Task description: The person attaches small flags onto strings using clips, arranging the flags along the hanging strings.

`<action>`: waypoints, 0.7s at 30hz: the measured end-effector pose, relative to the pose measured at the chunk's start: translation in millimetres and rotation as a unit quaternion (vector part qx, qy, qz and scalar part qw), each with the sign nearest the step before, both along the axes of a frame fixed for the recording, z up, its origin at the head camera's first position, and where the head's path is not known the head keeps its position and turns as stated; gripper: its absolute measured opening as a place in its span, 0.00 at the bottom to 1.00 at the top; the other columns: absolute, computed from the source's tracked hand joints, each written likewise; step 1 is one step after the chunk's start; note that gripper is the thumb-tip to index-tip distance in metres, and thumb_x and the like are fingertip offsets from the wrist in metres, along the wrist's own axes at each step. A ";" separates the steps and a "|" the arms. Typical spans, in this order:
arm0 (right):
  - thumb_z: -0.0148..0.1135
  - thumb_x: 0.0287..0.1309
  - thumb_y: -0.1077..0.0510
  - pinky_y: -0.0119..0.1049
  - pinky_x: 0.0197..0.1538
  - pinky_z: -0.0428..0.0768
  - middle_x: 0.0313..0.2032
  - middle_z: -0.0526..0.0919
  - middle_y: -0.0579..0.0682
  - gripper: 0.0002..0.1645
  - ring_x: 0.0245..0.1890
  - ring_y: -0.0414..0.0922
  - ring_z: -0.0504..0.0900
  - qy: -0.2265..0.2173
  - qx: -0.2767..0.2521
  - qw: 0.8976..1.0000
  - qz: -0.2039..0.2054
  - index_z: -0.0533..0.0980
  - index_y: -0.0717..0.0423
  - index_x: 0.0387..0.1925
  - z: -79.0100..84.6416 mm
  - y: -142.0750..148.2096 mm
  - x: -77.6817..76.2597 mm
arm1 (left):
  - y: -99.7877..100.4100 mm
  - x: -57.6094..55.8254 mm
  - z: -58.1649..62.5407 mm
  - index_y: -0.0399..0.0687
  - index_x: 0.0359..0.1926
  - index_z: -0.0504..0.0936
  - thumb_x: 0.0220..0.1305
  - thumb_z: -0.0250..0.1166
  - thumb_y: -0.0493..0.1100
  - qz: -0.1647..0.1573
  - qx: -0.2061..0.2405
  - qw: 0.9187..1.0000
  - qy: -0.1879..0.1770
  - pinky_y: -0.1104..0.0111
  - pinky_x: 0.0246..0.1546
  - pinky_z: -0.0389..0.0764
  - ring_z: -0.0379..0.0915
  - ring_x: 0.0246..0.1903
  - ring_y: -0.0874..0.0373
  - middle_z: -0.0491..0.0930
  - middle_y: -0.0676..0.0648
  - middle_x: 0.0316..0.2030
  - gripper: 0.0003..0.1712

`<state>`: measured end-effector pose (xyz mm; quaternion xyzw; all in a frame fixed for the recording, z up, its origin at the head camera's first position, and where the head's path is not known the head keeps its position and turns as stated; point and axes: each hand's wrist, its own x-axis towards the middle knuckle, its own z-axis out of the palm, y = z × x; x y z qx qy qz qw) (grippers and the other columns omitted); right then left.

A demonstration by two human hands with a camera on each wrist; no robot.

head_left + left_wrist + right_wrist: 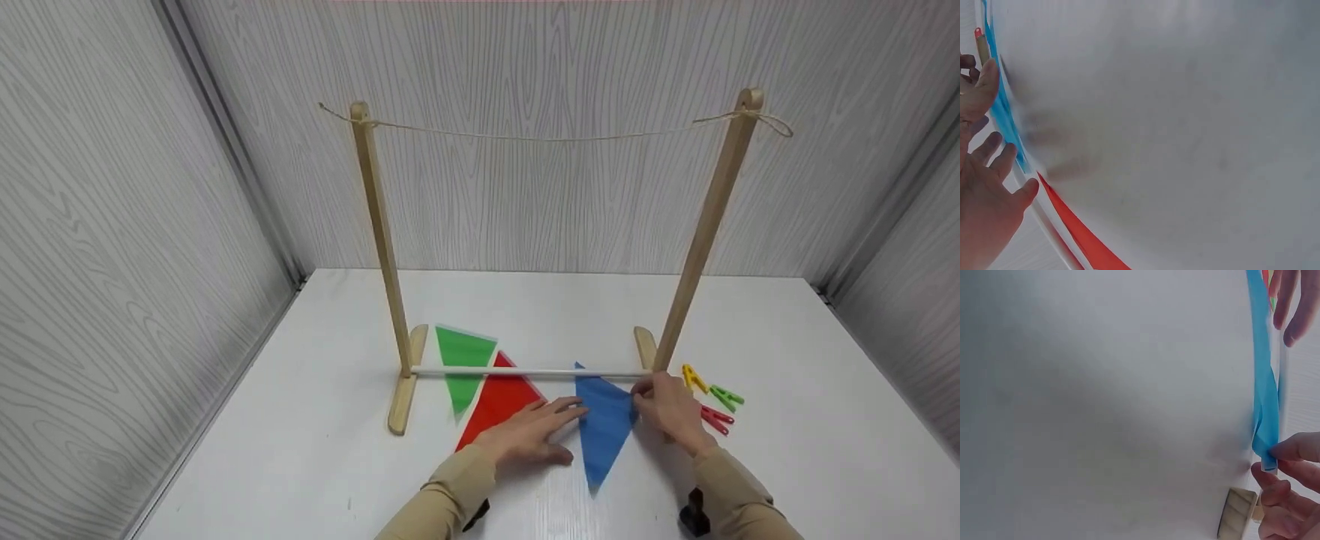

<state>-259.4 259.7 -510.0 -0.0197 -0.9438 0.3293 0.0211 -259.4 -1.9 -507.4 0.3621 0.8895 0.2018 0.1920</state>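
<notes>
A blue triangular pennant [606,420] lies on the white table, its point toward the person. Its right top corner is pinched between thumb and fingers of my right hand [670,409]; the right wrist view shows that corner of the blue pennant [1266,410] lifted and bent. My left hand [531,435] hovers with spread fingers at the pennant's left edge, over the right side of a red pennant [499,401]. In the left wrist view the left hand [991,208] has nothing in its fingers. A green pennant [463,360] lies farther left, partly under a white rod.
A wooden stand has a left post [384,247], a right post [705,232] and a white crossbar [525,371] low between them. A string [540,139] spans the post tops. Yellow [694,378], green [727,396] and red clothespins [717,418] lie right of my right hand.
</notes>
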 end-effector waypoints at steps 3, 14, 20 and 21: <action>0.60 0.63 0.60 0.44 0.40 0.84 0.43 0.85 0.62 0.14 0.39 0.52 0.80 0.011 0.012 1.000 -0.005 0.82 0.64 0.46 3.3 2.3 1.7 | -1.2 -2.2 0.2 0.69 0.78 0.54 0.68 0.65 0.53 0.013 0.021 1.000 -0.013 0.51 0.79 0.51 0.49 0.79 0.57 0.53 0.57 0.79 0.44; 0.62 0.62 0.61 0.47 0.42 0.86 0.38 0.87 0.60 0.11 0.34 0.50 0.82 0.124 0.008 0.992 -0.005 0.83 0.63 0.43 13.6 6.2 0.1 | -6.5 -8.0 -0.3 0.56 0.80 0.53 0.69 0.63 0.54 0.025 0.067 0.997 0.033 0.50 0.80 0.47 0.47 0.79 0.54 0.52 0.50 0.80 0.44; 0.62 0.63 0.65 0.48 0.51 0.86 0.40 0.87 0.56 0.10 0.38 0.48 0.82 0.148 -0.040 0.987 0.035 0.83 0.60 0.45 11.7 6.5 -0.5 | -8.5 -7.9 0.8 0.54 0.80 0.52 0.70 0.62 0.57 0.074 0.119 0.990 0.026 0.47 0.79 0.47 0.45 0.80 0.50 0.49 0.48 0.80 0.45; 0.62 0.63 0.65 0.48 0.52 0.86 0.40 0.87 0.56 0.10 0.38 0.48 0.82 0.151 -0.048 0.987 0.039 0.84 0.60 0.45 11.0 6.3 -0.8 | -8.7 -8.0 1.3 0.53 0.80 0.52 0.70 0.61 0.57 0.081 0.125 0.989 0.020 0.47 0.79 0.46 0.45 0.80 0.50 0.49 0.48 0.80 0.45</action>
